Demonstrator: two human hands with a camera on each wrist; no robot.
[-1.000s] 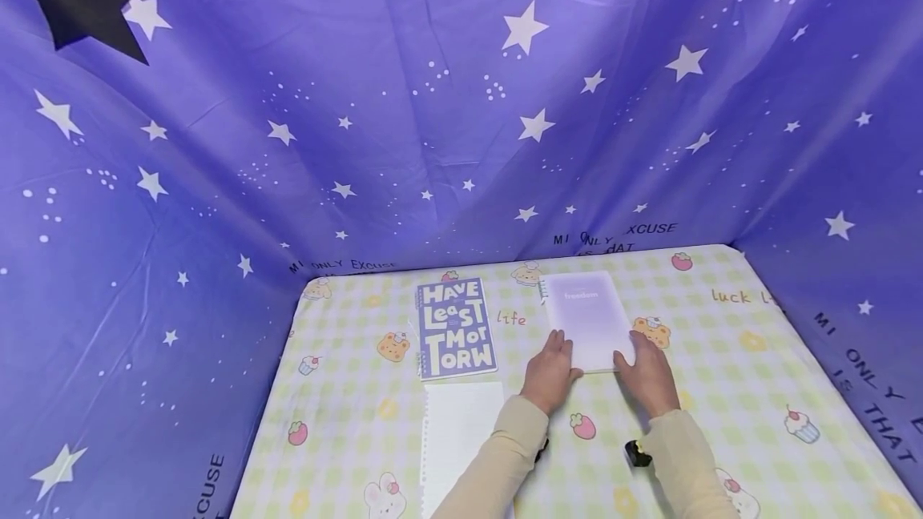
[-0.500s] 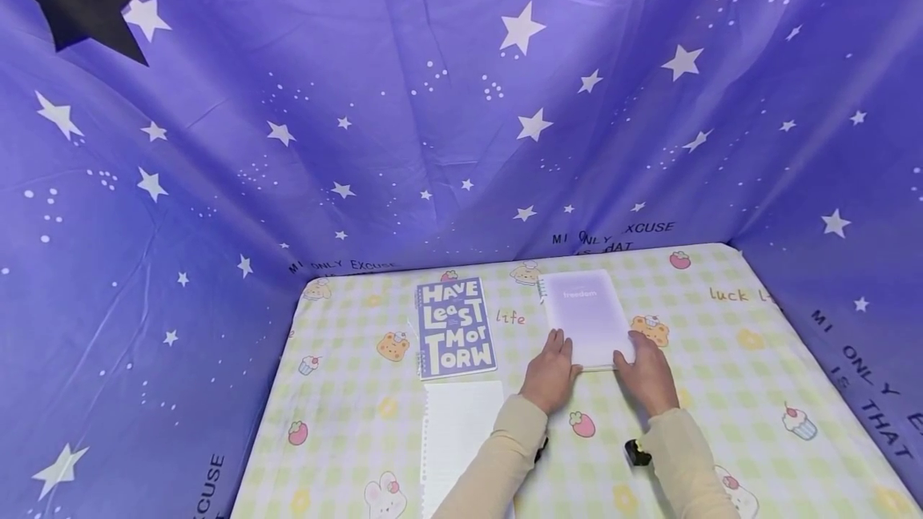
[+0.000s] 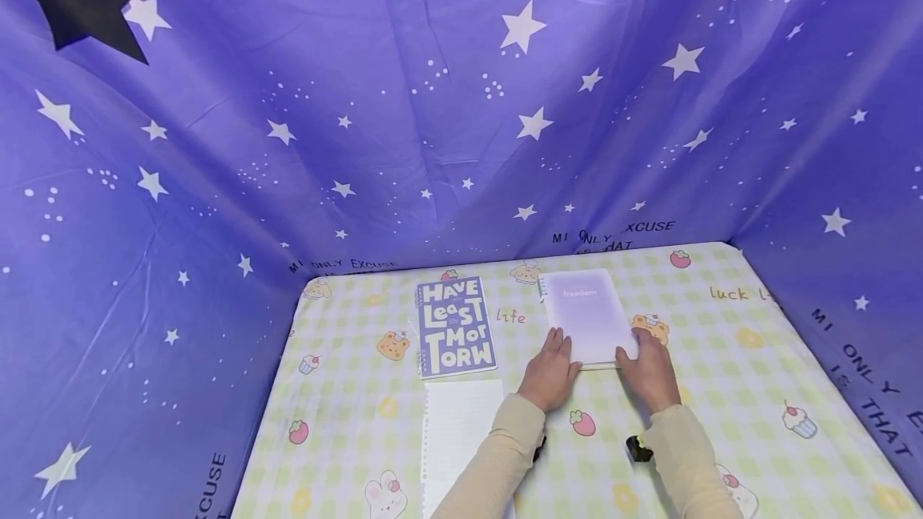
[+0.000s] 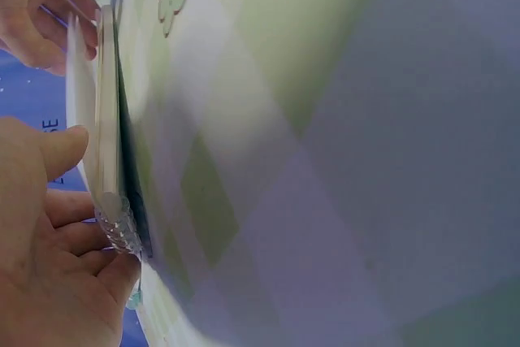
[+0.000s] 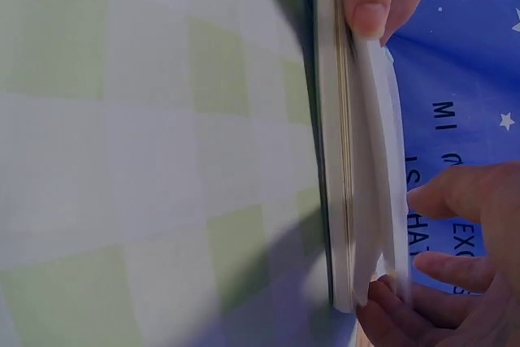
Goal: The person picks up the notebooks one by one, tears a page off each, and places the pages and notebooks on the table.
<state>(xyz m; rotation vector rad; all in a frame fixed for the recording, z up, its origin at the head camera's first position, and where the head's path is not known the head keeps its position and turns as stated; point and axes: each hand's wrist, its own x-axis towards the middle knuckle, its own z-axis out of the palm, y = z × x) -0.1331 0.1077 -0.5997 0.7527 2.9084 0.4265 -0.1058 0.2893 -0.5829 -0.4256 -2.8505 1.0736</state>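
A pale purple spiral notebook (image 3: 586, 315) marked "freedom" lies on the checked tablecloth in front of me. My left hand (image 3: 548, 375) holds its near left corner. In the left wrist view the left thumb (image 4: 65, 152) rests at the cover, and the fingers curve round the clear ring binding (image 4: 120, 229). My right hand (image 3: 649, 371) grips the near right corner. Seen in the right wrist view, the right fingertips (image 5: 386, 302) sit at the corner between cover and pages, with the thumb against the outside. The cover (image 5: 388, 144) stands slightly apart from the page stack (image 5: 335, 144).
A second spiral notebook (image 3: 457, 327) with large white lettering lies to the left. Below it is a lined loose-leaf sheet (image 3: 461, 431), partly under my left sleeve (image 3: 497, 455). Purple star-printed curtain (image 3: 461, 102) surrounds the table (image 3: 346, 439).
The near edge of the purple notebook's cover has risen a little from what lies below. My right thumb has shifted slightly; otherwise both hands stay in place.
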